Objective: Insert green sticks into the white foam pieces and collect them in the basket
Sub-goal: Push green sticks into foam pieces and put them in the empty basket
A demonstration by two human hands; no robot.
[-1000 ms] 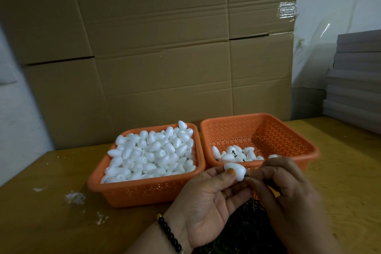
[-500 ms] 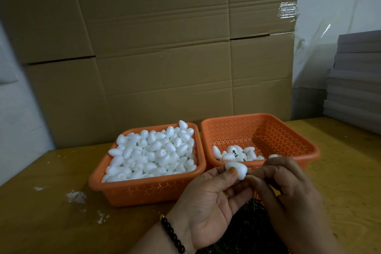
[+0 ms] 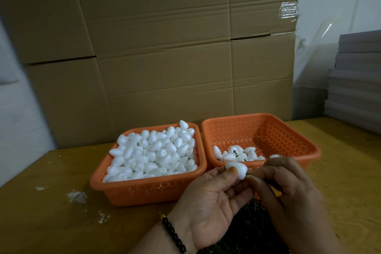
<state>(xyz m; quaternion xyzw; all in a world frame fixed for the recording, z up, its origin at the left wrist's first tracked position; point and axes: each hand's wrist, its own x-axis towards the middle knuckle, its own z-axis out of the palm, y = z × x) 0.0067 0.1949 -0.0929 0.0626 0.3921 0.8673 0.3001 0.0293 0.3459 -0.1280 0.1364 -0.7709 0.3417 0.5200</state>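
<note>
2 orange baskets (image 3: pixel 266 134) behind hands — cardboard wall (image 3: pixel 156 47), foam crumbs (image 3: pixel 77 196)

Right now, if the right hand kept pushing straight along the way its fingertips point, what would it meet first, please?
The right hand points left at the foam piece pinched in the left hand; that foam comes first, seemingly touching already.

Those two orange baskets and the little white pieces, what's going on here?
A person is working at a wooden table. Their left hand pinches one white egg-shaped foam piece while the right hand presses at its end, apparently with a stick, though the stick itself is hidden. The left orange plastic basket is heaped with plain foam pieces. The right orange basket holds only a few, some showing green stems.
</note>
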